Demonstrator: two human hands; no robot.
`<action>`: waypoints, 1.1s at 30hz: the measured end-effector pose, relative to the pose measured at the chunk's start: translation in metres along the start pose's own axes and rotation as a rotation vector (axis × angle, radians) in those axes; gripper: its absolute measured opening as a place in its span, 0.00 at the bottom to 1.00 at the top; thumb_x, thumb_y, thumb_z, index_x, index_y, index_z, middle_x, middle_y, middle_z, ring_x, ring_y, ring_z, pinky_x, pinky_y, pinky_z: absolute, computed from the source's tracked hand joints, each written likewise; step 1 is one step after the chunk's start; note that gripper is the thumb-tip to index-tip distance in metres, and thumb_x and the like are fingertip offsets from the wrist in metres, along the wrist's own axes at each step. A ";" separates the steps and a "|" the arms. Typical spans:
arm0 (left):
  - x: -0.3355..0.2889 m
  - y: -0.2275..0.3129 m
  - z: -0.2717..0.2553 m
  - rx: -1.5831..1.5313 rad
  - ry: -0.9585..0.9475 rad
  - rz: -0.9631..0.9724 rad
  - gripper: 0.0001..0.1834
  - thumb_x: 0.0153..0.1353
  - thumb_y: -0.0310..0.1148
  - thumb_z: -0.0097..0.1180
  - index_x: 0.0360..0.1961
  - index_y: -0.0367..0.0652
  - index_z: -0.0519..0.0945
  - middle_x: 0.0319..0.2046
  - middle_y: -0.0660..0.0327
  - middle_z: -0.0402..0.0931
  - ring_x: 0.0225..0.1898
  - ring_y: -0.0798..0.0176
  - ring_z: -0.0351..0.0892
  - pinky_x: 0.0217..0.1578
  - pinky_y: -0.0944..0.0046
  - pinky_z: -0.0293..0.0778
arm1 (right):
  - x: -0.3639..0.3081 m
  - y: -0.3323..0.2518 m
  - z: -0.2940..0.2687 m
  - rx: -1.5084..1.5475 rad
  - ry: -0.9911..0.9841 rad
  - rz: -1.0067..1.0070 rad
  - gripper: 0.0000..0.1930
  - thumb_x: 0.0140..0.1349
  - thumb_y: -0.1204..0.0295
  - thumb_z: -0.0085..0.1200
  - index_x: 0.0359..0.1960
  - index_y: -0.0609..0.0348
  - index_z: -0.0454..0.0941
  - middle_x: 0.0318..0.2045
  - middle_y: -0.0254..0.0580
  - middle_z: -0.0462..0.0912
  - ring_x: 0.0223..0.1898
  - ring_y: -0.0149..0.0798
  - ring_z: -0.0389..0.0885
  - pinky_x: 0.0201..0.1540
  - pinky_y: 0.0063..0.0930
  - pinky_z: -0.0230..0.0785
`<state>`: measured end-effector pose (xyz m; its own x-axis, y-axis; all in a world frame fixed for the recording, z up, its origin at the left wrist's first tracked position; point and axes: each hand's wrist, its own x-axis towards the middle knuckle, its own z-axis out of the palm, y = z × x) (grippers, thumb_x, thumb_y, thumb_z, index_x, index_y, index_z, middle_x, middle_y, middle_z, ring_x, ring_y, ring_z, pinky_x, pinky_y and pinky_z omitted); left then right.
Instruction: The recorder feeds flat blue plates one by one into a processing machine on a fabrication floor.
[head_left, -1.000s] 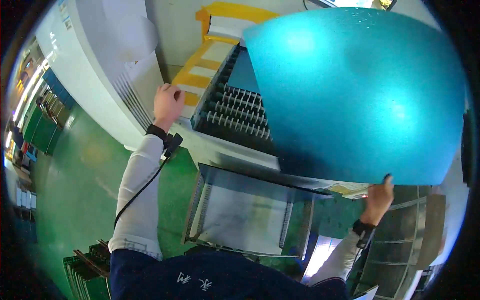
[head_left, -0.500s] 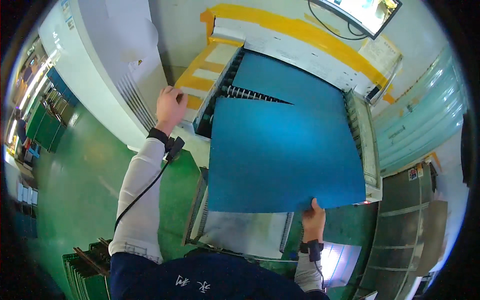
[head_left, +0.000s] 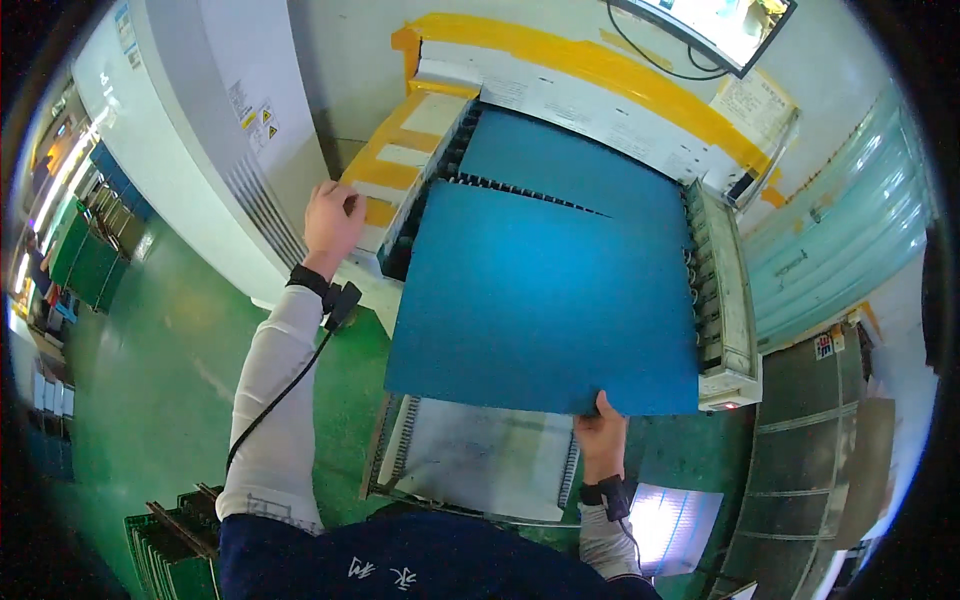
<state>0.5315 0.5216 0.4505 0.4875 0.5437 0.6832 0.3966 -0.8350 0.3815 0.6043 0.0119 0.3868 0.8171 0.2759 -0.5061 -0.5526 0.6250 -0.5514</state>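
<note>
A large blue flat sheet point(head_left: 545, 300) lies slanted over the roller conveyor, its near edge reaching out past the machine. My right hand point(head_left: 601, 436) grips that near edge right of the middle, thumb on top; the fingers below are hidden. Farther in, a second blue sheet point(head_left: 560, 145) rests on the rollers. A narrow wedge of black rollers point(head_left: 500, 184) shows between the two. My left hand point(head_left: 335, 222) hovers beside the taped left side of the machine, fingers loosely curled, nothing visible in it, apart from the sheet.
A white cabinet point(head_left: 200, 130) stands on the left. The conveyor's pale right side rail point(head_left: 728, 290) borders the sheets. Below the near sheet is a grey-white tray with toothed sides point(head_left: 480, 460). A monitor point(head_left: 715, 30) hangs at the upper right. Racked panels point(head_left: 170, 545) stand at the lower left.
The near sheet has shifted left and turned slightly, narrowing the roller gap and baring more of the right rail. My right hand moved left with it. My left hand opened slightly.
</note>
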 end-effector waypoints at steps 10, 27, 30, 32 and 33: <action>0.000 0.003 -0.002 -0.015 0.001 -0.005 0.07 0.56 0.33 0.60 0.28 0.40 0.82 0.32 0.57 0.77 0.41 0.48 0.76 0.42 0.52 0.73 | 0.019 0.010 -0.013 0.080 0.042 0.094 0.13 0.67 0.74 0.55 0.52 0.53 0.74 0.48 0.39 0.80 0.47 0.41 0.79 0.50 0.40 0.76; 0.000 0.005 -0.001 0.003 0.005 0.011 0.07 0.55 0.33 0.60 0.29 0.40 0.82 0.32 0.57 0.77 0.40 0.48 0.75 0.41 0.52 0.73 | 0.022 0.011 0.003 -0.056 0.031 0.124 0.08 0.66 0.68 0.58 0.45 0.50 0.77 0.42 0.35 0.82 0.43 0.38 0.79 0.47 0.35 0.73; 0.000 0.005 -0.001 -0.006 0.013 0.017 0.07 0.55 0.32 0.60 0.28 0.40 0.82 0.32 0.56 0.78 0.40 0.48 0.75 0.40 0.51 0.73 | 0.024 0.014 0.007 -0.063 0.057 0.094 0.07 0.67 0.65 0.57 0.41 0.53 0.79 0.36 0.35 0.82 0.35 0.39 0.77 0.46 0.39 0.71; 0.000 0.005 -0.002 -0.007 0.005 0.010 0.07 0.55 0.32 0.61 0.28 0.40 0.82 0.32 0.56 0.78 0.40 0.48 0.75 0.40 0.51 0.73 | 0.024 0.013 0.011 -0.051 0.063 0.090 0.07 0.67 0.65 0.57 0.40 0.53 0.79 0.36 0.36 0.83 0.35 0.39 0.77 0.46 0.39 0.70; 0.000 0.005 -0.002 -0.004 -0.007 0.002 0.07 0.55 0.32 0.61 0.28 0.40 0.82 0.32 0.56 0.78 0.39 0.48 0.75 0.40 0.52 0.73 | 0.025 0.013 0.012 -0.045 0.066 0.089 0.07 0.67 0.65 0.57 0.40 0.53 0.79 0.36 0.36 0.83 0.35 0.39 0.77 0.46 0.39 0.70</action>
<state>0.5318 0.5170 0.4539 0.4940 0.5427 0.6793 0.3924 -0.8364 0.3828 0.6189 0.0355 0.3746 0.7531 0.2792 -0.5958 -0.6301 0.5666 -0.5309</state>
